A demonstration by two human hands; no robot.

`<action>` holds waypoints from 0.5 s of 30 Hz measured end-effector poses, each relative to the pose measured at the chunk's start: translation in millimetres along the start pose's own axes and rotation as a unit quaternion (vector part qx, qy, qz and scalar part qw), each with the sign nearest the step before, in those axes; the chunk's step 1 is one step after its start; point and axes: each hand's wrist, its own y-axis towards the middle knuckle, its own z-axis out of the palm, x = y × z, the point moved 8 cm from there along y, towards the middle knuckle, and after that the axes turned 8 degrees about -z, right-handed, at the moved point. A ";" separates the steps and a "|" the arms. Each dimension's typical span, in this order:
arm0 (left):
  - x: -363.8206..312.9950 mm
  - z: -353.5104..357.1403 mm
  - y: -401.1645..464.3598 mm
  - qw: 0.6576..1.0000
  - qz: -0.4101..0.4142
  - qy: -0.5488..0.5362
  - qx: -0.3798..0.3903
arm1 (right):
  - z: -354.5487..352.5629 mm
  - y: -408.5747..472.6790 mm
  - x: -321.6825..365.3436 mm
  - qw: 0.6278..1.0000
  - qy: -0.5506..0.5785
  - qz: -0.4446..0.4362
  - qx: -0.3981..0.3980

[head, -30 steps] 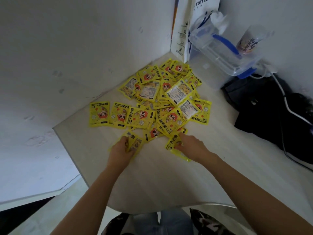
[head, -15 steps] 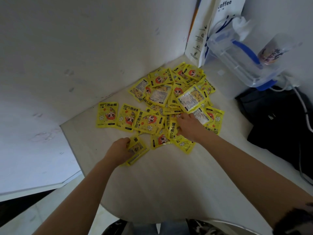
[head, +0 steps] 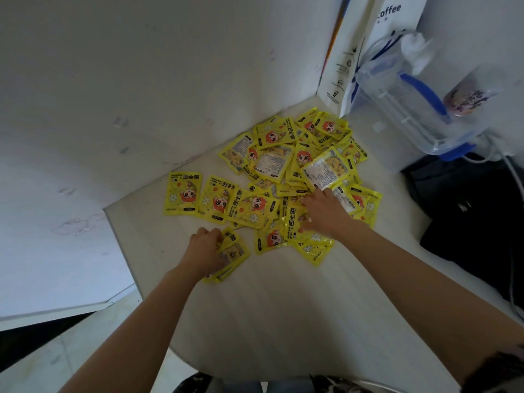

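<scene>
A heap of yellow hand-warmer packets lies on the pale table in the corner by the white wall. Three packets lie side by side in a row at the heap's left edge. My left hand grips a small stack of packets at the near left of the heap. My right hand reaches into the heap's near right side, fingers curled down on a packet printed with black characters.
A white paper coffee bag stands against the back wall. Beside it sits a clear plastic box with a blue handle and a drink cup. A black bag and white cables lie at the right.
My right hand moved from the near edge of the heap forward and right, into the pile. My left hand kept hold of its stack and hardly moved.
</scene>
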 end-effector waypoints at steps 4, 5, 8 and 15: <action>-0.6 2.3 1.7 1.000 0.005 0.003 0.000 | -1.3 -7.3 -3.4 1.000 -0.001 -0.005 0.003; -0.4 1.4 1.7 1.000 0.006 0.005 -0.003 | -2.2 -9.5 -3.4 1.000 0.008 -0.010 0.004; -3.3 -4.4 -1.4 1.000 0.015 -0.017 -0.012 | -0.4 -16.3 -5.8 0.998 0.059 -0.015 0.022; -17.3 -29.9 -6.8 0.994 0.060 -0.089 -0.022 | 0.2 -33.1 -21.2 0.988 0.151 0.021 0.027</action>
